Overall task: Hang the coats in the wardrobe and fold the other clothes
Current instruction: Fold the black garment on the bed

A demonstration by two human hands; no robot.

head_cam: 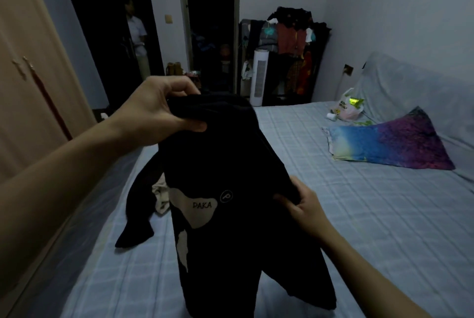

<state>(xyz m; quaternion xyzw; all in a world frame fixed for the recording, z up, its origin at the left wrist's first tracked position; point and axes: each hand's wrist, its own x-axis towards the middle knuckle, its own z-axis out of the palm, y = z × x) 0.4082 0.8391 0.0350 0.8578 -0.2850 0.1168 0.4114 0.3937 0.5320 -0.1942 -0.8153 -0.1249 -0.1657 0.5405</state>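
A black garment (230, 164) with a pale print reading "PAKA" hangs above the bed (359, 215). My left hand (159, 112) grips its bunched top edge, fingers and thumb curled round the cloth. My right hand (305, 205) pinches its right side lower down. One black sleeve trails onto the sheet at the left. A crumpled beige cloth (160, 197) lies on the bed behind the garment, partly hidden. The wardrobe (33, 74), with pale wooden doors, stands along the left, doors closed.
A colourful pillow (389, 143) and a plastic bag (346, 110) lie at the bed's far right. A loaded clothes rack (295, 43) and a white tower fan (260, 76) stand at the back. A person (137, 38) stands in the dark doorway.
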